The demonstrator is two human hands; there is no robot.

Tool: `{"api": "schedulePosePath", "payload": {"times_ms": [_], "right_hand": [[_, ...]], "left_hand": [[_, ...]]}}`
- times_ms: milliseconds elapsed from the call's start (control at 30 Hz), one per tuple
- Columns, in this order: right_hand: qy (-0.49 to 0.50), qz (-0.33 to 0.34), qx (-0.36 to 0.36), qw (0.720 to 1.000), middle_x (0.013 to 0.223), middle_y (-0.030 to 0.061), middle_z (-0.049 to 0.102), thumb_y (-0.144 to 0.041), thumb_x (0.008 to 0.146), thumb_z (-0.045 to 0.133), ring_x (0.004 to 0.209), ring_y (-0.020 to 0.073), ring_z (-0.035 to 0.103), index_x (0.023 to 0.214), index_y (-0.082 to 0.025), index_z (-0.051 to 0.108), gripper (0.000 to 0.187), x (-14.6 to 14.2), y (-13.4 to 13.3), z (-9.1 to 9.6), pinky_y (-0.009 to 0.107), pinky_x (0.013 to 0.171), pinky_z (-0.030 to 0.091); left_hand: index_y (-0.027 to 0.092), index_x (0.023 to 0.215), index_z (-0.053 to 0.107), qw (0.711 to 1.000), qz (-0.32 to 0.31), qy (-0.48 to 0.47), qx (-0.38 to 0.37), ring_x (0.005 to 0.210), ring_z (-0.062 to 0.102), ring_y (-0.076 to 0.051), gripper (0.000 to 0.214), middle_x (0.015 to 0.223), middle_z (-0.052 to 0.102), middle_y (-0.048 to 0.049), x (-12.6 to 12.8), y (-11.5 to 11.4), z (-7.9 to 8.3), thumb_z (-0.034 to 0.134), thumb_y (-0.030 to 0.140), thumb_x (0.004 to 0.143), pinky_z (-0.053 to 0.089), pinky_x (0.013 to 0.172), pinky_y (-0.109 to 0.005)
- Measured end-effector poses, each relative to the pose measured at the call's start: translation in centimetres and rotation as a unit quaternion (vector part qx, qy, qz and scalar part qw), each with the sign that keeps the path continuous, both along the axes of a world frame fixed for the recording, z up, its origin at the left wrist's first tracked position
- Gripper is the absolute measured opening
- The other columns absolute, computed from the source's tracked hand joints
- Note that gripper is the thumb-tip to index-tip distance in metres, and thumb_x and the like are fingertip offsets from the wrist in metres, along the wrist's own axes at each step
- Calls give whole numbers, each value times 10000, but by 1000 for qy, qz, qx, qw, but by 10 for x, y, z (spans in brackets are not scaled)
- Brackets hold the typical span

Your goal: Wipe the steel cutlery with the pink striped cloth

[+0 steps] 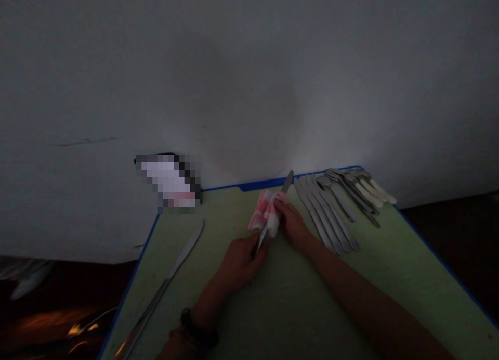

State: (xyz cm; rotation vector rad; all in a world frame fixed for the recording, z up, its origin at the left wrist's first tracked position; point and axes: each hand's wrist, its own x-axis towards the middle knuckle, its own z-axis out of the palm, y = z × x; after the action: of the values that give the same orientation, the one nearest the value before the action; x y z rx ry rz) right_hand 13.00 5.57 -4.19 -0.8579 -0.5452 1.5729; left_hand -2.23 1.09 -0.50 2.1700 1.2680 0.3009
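Note:
A table knife [287, 181] slants up and away over the table, its blade tip near the far edge. Its handle end lies in my left hand [244, 261], which is closed around it. A pink and white checked cloth [262, 213] wraps the middle of the knife. My right hand [291, 222] grips that cloth against the blade, with its fingers partly hidden by the folds. Just right of this hand, several knives [325, 219] lie side by side. At the left of the table rests another knife [183, 256], beside a second piece of cutlery at its lower end.
Spoons [339, 196] and white-handled cutlery [370, 189] lie at the far right corner. A blurred-out phone-like device [171, 180] leans at the far left corner. The green table [312, 308] with its blue rim stands against a grey wall [249, 79].

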Motion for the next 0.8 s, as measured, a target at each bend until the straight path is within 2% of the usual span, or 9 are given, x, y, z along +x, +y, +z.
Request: {"api": "schedulePosePath", "payload": {"times_ms": [133,233,400,533,667,800], "right_hand": [[109,-46,-47,992,636,-33,629,-368,688,676,562,105,538,777,-189,619,208,1,6,9,235,570,436],[140,-62,-78,985,641,-28,636,-374,692,679,579,112,562,797,-191,607,224,3,8,15,252,612,467],[28,-27,-25,999,648,-29,620,-476,702,653,553,104,534,806,-182,606,315,1,3,8,248,578,434],[-55,-13,17,998,697,-25,627,-486,717,635,602,105,525,857,-183,622,334,0,-1,1,237,600,413],[-49,-23,12,998,684,-26,619,-495,714,629,642,116,540,829,-187,624,329,0,-1,2,237,623,424],[66,-51,-5,996,648,-25,608,-526,738,590,635,119,558,742,-200,596,326,0,4,8,256,660,458]], "left_hand": [[189,775,521,999,-1,34,6,553,532,-142,232,602,543,14,3,-1,2,366,322,885,335,543,-239],[198,779,517,998,29,54,25,571,558,-149,219,623,564,9,7,-3,2,379,331,884,346,559,-241],[211,953,501,993,120,9,7,607,603,-161,180,702,624,-1,11,-5,-3,399,346,889,377,559,-231],[206,999,496,988,153,-27,11,654,616,-164,213,762,643,-18,12,-3,-2,382,359,904,393,583,-232],[185,831,539,992,118,40,15,571,580,-159,297,651,610,-20,12,-1,3,349,399,912,353,547,-243],[185,724,543,995,59,75,13,562,564,-146,339,614,599,-14,11,1,9,329,364,916,324,544,-242]]}}
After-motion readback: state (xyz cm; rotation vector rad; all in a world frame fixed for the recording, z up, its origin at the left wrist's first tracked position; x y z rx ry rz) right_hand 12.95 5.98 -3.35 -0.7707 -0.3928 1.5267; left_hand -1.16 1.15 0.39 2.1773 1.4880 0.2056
